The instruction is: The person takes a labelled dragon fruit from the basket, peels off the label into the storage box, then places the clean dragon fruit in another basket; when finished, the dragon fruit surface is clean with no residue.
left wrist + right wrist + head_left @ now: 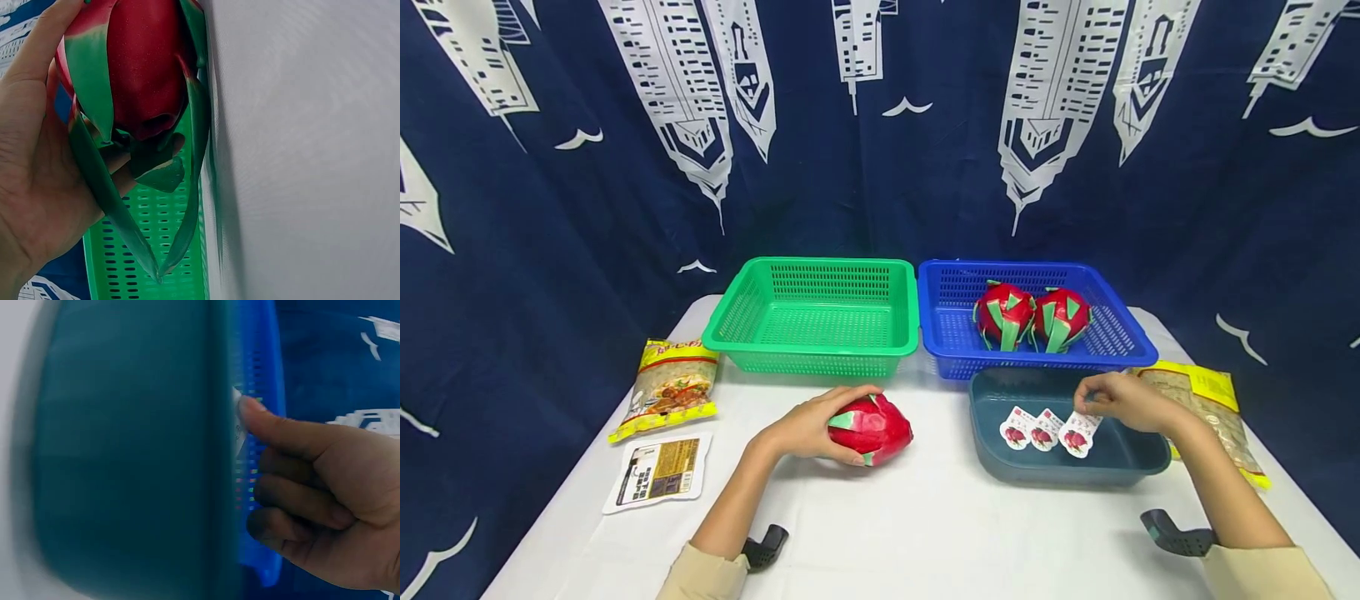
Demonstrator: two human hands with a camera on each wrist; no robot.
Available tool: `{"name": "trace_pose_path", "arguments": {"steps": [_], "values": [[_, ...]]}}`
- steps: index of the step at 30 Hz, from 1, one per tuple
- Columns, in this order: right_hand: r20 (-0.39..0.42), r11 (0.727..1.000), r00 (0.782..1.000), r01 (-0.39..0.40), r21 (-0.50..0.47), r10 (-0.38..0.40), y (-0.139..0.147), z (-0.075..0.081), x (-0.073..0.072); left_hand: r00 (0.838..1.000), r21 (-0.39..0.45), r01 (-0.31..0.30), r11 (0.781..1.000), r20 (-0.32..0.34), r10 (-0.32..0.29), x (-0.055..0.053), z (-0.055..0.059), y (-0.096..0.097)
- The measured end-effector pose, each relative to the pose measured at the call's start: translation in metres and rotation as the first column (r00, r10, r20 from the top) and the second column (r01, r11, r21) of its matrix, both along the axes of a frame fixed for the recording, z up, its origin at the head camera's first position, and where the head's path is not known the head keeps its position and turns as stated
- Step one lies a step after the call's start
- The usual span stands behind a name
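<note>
My left hand [811, 427] grips a red dragon fruit [883, 429] with green scales, low over the white table. In the left wrist view the thumb and fingers reach round the dragon fruit [147, 69], whose long green scales hang past the palm. Above the dark teal bin [1067, 477], my right hand [1120, 402] pinches a white dragon fruit label [1077, 436] between thumb and fingertips. Two similar labels, one on the left [1017, 429] and one beside it [1045, 432], lie in the bin. The bin's wall hides most of the held label in the right wrist view.
A green basket [812, 364] stands at the back left. Beside it, a blue basket [947, 367] holds two dragon fruits [1003, 312]. Yellow-edged food bags lie at the left [673, 387] and right [1206, 408]. A flat white-and-brown packet [658, 473] lies at the front left.
</note>
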State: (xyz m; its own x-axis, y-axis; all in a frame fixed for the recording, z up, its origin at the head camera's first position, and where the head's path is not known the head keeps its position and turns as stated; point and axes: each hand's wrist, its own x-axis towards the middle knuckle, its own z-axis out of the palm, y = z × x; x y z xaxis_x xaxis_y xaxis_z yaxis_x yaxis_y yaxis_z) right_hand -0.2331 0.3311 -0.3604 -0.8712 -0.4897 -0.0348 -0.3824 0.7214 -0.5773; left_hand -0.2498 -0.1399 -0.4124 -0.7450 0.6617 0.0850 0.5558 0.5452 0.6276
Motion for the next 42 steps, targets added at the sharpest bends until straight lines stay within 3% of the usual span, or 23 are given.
{"name": "trace_pose_path", "arguments": {"steps": [6, 14, 24, 27, 35, 42], "values": [[-0.065, 0.998, 0.998, 0.006, 0.069, -0.001, 0.001, -0.021, -0.010, 1.000, 0.010, 0.010, 1.000, -0.004, -0.010, -0.002, -0.002, -0.001], [-0.197, 0.990, 0.978, 0.093, 0.106, -0.071, 0.000, -0.043, -0.013, 1.000, 0.010, 0.009, 1.000, 0.009, -0.009, -0.001, -0.002, -0.001], [-0.088, 0.975, 0.989, 0.135, 0.178, -0.121, 0.001, -0.053, -0.011, 1.000, -0.003, -0.017, 1.000, 0.024, 0.017, -0.001, -0.002, -0.002], [-0.097, 0.971, 0.988, 0.140, 0.194, -0.123, 0.002, -0.054, -0.007, 1.000, -0.005, -0.025, 1.000, 0.019, 0.025, -0.001, -0.002, -0.002], [-0.242, 0.962, 0.961, 0.185, 0.203, -0.134, -0.004, -0.053, 0.005, 0.999, -0.012, -0.039, 0.999, 0.014, 0.039, -0.003, -0.002, 0.001], [-0.154, 0.951, 0.977, 0.181, 0.252, -0.146, -0.007, -0.059, 0.008, 0.999, -0.004, -0.042, 0.999, 0.019, 0.042, -0.002, -0.002, 0.001]]}}
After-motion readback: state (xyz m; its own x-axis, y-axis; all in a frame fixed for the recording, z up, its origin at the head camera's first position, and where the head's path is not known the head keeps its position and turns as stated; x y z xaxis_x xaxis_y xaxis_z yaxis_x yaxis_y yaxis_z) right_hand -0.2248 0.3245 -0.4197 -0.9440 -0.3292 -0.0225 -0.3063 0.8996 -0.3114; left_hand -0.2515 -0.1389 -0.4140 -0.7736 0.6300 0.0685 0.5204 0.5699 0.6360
